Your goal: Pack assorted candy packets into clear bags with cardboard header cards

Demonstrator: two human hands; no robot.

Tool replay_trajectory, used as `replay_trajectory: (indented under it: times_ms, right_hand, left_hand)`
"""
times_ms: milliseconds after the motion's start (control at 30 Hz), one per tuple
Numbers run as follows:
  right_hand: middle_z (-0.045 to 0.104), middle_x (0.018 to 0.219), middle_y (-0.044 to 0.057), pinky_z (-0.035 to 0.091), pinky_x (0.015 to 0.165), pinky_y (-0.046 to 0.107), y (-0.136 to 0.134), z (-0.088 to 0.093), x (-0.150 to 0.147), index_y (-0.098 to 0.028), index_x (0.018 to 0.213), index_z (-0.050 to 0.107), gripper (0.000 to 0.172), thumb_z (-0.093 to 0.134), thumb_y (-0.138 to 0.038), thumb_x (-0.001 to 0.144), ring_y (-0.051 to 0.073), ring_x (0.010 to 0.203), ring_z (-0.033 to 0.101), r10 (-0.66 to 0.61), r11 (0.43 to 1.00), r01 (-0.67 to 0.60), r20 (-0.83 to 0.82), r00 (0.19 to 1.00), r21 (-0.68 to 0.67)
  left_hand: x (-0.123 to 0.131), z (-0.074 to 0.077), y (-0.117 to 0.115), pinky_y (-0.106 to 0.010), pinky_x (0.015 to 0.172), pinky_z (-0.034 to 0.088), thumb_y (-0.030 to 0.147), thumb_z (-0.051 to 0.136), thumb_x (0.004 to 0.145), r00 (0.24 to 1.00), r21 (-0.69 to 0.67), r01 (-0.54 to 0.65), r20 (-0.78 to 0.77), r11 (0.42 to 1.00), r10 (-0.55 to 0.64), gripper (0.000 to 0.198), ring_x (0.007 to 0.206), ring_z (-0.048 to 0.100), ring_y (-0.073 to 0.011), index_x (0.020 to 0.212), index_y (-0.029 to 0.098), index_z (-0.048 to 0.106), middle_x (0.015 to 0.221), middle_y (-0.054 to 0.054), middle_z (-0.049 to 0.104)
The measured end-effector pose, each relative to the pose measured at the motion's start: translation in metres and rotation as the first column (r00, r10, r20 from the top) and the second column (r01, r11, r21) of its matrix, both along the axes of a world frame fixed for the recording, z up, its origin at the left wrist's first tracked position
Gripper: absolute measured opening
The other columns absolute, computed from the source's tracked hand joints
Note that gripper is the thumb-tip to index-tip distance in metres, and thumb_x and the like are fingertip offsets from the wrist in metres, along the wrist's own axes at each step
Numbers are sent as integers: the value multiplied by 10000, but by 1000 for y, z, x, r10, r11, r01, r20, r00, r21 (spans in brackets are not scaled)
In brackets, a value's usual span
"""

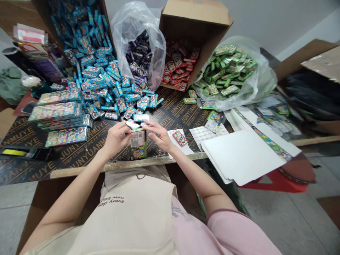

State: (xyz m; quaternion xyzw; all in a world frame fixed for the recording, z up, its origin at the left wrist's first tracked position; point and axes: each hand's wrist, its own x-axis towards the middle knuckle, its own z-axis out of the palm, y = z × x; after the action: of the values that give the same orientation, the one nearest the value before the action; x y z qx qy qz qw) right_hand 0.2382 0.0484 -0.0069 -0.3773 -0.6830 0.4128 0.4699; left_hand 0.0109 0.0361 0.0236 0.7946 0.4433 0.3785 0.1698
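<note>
Left fingers [124,129] pinched a shiny packet [133,124]; right fingers [155,128] spread just beside it; a fumble could drop it onto the worktop [170,113].

Bright, even indoor light casts only faint shadows; the hands [115,140] look fairly sharp. Glare glints on the plastic bag [156,46] at twelve o'clock, and the wide lens bends the red stool [276,180] at four o'clock.

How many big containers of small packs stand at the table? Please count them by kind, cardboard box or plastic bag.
Cardboard boxes: 2 (one of blue packs, one of red packs)
Plastic bags: 2 (one of purple packs, one of green packs)
Total: 4
</note>
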Motion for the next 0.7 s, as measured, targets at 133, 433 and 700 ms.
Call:
replay_trajectory:
  times_ms: [133,433,700]
  right_hand:
    - [594,1144,105,399,991,402,29,-36,77,-210,1113,681,309,599,-316,834,240,1093,537,-479,877,464,281,832,122]
    - [621,877,107,393,869,368,32,-95,163,-149,749,695,90,617,-193,756,233,904,520,-395,843,537,718,573,35]
    - [599,702,61,392,715,332,19,-95,153,-193,702,557,111,495,-131,771,206,710,521,-445,821,570,657,608,28]
  left_hand:
    - [-3,-1,2,-293,617,395,256,514,890,989,48,60,-138,997,-53,234,697,506,-172,971,247,733,732,-38,535]
    - [-1,-7,4,-290,615,409,240,519,888,995,62,76,-70,995,-72,256,697,508,-159,969,282,758,758,-36,516]
    - [5,-7,-2,-295,648,422,228,533,875,1000,-10,-9,-22,1000,9,243,732,516,-163,951,256,762,776,-40,535]
